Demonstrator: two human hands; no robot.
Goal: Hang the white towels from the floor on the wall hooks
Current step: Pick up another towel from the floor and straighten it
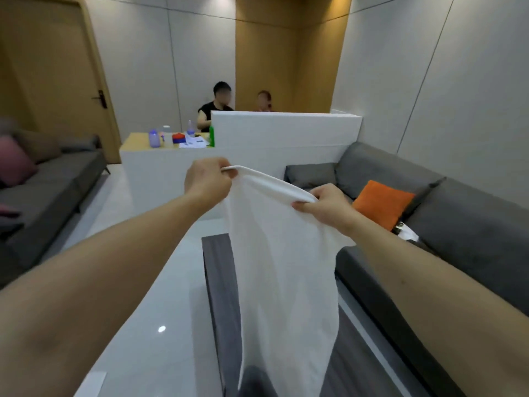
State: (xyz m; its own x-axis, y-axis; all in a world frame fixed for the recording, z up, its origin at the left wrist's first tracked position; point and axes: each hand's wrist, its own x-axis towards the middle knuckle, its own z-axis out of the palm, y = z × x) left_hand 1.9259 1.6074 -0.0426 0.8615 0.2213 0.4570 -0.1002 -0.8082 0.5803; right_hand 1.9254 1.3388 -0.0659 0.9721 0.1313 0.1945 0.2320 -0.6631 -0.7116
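Towel: the white towel (pixel 283 267) is hanging in the air in front of the person, stretched by its top edge between both hands, its length draping down over the dark coffee table (pixel 217 279).
Left hand: the left hand (pixel 207 180) is gripping the towel's upper left corner, fingers (pixel 229 171) curled tight round the rolled hem.
Right hand: the right hand (pixel 326 203) is pinching the towel's upper right corner, thumb underneath and fingers folded over the top.
Why held so: the hands are sitting apart, probably to keep the top edge taut and spread, so that it can go over a hook without bunching.
Behind the towel: a white partition (pixel 286 127) is standing beyond it, and to its left a counter (pixel 137 140) is carrying bottles and papers, with two people sitting behind.
Right of the towel: a grey sofa (pixel 458 224) is carrying an orange cushion (pixel 382 203).
Left of the towel: another sofa (pixel 51 179) is standing along the wall.
Hooks: no wall hooks are showing here, so the person likely has to turn or walk to find them.
Progress: one towel is up off the floor, not yet hung.
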